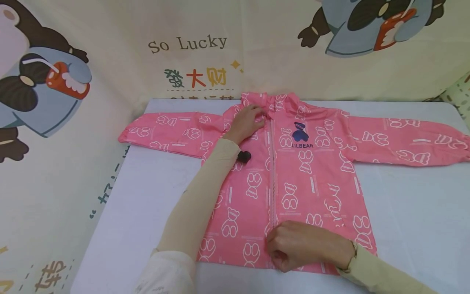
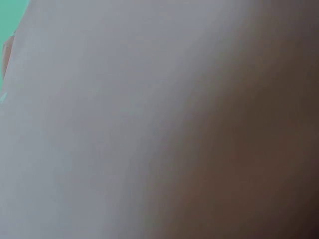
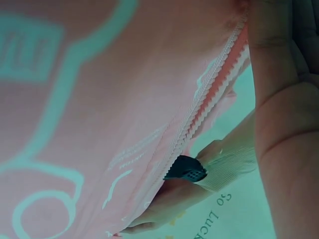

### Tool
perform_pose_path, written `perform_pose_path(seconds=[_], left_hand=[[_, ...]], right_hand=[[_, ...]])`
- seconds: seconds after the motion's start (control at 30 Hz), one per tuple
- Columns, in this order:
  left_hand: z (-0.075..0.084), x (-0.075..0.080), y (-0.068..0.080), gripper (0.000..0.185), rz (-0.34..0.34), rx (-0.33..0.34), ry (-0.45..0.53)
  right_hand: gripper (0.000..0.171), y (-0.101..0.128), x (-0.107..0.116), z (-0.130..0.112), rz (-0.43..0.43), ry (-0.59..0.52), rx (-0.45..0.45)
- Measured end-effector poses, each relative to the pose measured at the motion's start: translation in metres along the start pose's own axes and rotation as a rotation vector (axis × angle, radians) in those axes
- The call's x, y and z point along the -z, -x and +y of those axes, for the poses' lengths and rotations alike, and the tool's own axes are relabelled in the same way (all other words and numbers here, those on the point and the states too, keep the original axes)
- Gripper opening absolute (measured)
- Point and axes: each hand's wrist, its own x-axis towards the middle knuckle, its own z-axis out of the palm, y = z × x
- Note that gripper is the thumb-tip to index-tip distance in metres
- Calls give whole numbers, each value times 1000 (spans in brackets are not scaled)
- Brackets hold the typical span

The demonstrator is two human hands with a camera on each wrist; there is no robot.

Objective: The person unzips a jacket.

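Note:
A pink child's jacket (image 1: 253, 183) with white bear outlines lies spread front up, sleeves out to both sides. Its long zip (image 1: 272, 171) runs down the front; in the right wrist view the toothed zip edges (image 3: 212, 84) show close up. At the collar, my left hand (image 1: 245, 122) grips the cloth by the top of the zip, thumb and fingers bent. Down at the hem, my right hand (image 1: 299, 245) has its fingers curled tightly around the zip's lower end, hiding that part. The left wrist view is mostly blur.
The jacket lies on a white table (image 1: 158, 179). Behind and left hangs a cream printed cloth (image 1: 121, 53) with cartoon figures and lettering. A small black device (image 1: 244, 157) sits on my left wrist. The right sleeve end (image 1: 464, 147) reaches the picture's right edge.

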Motion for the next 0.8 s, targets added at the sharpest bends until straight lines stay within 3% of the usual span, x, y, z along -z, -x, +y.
perform_pose_path(seconds=[0.23,0.5,0.8], left_hand=[[0,-2,0,37,7,-6,-10],[5,1,3,38,-21,-8,-86],[8,10,24,41,2,-48,-82]], right_hand=[[29,0,1,2,13,-9,-6],[27,2,4,4,21,-6,-7],[16,6,15,5,-9,-34,-151]])
